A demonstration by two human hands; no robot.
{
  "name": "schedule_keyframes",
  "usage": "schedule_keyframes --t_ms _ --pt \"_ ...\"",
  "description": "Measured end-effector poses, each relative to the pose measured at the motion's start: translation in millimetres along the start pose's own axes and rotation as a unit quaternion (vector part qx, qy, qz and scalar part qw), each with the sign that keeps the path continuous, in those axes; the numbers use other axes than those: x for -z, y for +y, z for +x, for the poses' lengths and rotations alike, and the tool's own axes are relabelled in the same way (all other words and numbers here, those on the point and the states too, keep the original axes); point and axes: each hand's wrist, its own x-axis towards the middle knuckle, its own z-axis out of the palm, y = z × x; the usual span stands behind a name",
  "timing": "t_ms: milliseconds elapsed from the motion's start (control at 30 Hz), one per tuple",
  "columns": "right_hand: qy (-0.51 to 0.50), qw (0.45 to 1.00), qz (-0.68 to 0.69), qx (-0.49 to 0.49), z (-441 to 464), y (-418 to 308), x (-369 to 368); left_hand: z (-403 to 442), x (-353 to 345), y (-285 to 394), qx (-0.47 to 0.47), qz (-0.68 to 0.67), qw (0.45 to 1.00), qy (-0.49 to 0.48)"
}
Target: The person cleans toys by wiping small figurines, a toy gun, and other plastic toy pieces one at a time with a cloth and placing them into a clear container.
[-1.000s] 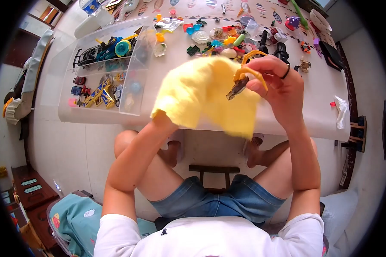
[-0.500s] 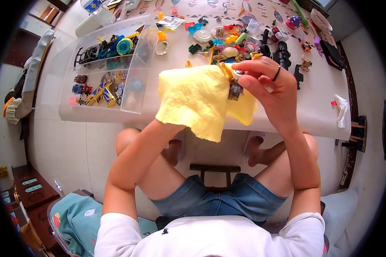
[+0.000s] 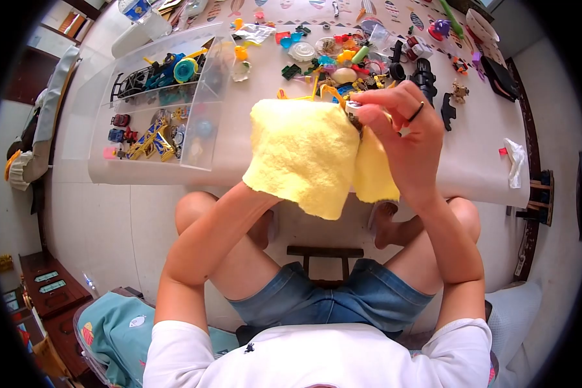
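Your right hand [image 3: 421, 145] is raised over the near part of the table [image 3: 462, 178]; its thumb and forefinger are nearly closed, tips together on a small toy piece [image 3: 354, 107] with a pale top and a darker lower part; the fingertip pinch probably suits something so little, since it leaves most of the piece uncovered. Your left hand is hidden beneath the yellow cloth [image 3: 301, 152], with only the left wrist [image 3: 260, 196] emerging below; how far those fingers are open, and whether they grip the toy through the fabric, you cannot tell from here; the cloth drapes over that hand like a loose mitt, which seems meant to put fabric between skin and toy. The small toy piece sits at the cloth's right edge, between your two hands, up off the tabletop; a curved orange-yellow part [image 3: 332, 92] rises beside it, though whether the two are joined is unclear.

Beyond your hands lie loose toys, among them a black scope-like piece [image 3: 424, 77] and a white round dish [image 3: 302, 52]; to your left, the clear divided box [image 3: 155, 163] holds vehicles and gold-and-blue parts [image 3: 154, 141], its compartments apparently keeping kinds apart; a crumpled white wrapper [image 3: 515, 163] lies well apart at the right.
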Motion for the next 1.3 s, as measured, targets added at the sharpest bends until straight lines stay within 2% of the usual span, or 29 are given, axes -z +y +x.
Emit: schedule_keyframes --t_ms 100,167,200,233,300,367,433,500,567,767,900,1000,1133,1200,1300 --pt "0.047 0.977 0.181 -0.101 0.6 3.3 1.7 -0.3 -8.0 9.3 -0.013 0.079 0.996 0.033" --pt "0.058 0.967 0.221 -0.113 2.9 5.5 3.3 0.4 -14.0 17.7 -0.021 0.13 0.99 0.055" --pt "0.057 0.964 0.226 -0.125 3.7 4.9 2.6 2.6 -16.4 23.5 -0.034 0.309 0.95 0.039" --pt "0.055 0.962 0.231 -0.136 4.7 4.7 2.0 6.3 -18.2 30.1 -0.045 0.478 0.877 0.023" --pt "-0.009 0.962 0.236 -0.136 2.3 15.1 -0.4 8.7 -19.7 31.2 -0.078 0.559 0.825 0.023" --pt "-0.046 0.969 0.205 -0.128 1.8 16.9 0.8 9.6 -20.1 24.1 -0.108 0.428 0.896 0.044" --pt "-0.043 0.96 0.246 -0.124 0.1 11.8 -2.4 9.1 -17.5 17.8 -0.113 0.345 0.931 0.038" --pt "-0.022 0.961 0.257 -0.099 -2.0 9.8 -8.9 7.1 -13.5 10.7 -0.075 0.228 0.97 0.036" --pt "-0.027 0.939 0.322 -0.117 -3.6 5.8 -12.5 2.0 -9.7 4.3 -0.008 0.044 0.998 0.05" --pt "-0.045 0.922 0.362 -0.131 0.2 12.1 -1.9 -3.5 9.2 7.9 -0.019 -0.094 0.995 0.029" --pt "-0.033 0.939 0.301 -0.163 0.2 9.2 -0.3 -1.9 11.1 8.0 -0.063 -0.027 0.997 0.044" --pt "-0.068 0.963 0.234 -0.116 -3.9 5.8 -8.2 -2.9 2.1 1.0 -0.068 0.019 0.997 0.041" --pt "-0.094 0.952 0.265 -0.119 -4.7 4.6 -6.6 -4.1 5.2 -0.2 -0.068 0.011 0.997 0.024" --pt "-0.097 0.952 0.272 -0.097 -5.2 4.7 -6.3 -4.2 7.1 0.1 -0.063 -0.042 0.997 0.01" --pt "-0.104 0.943 0.292 -0.12 -5.9 3.6 -6.3 -7.7 11.7 1.9 -0.024 -0.217 0.976 -0.012"
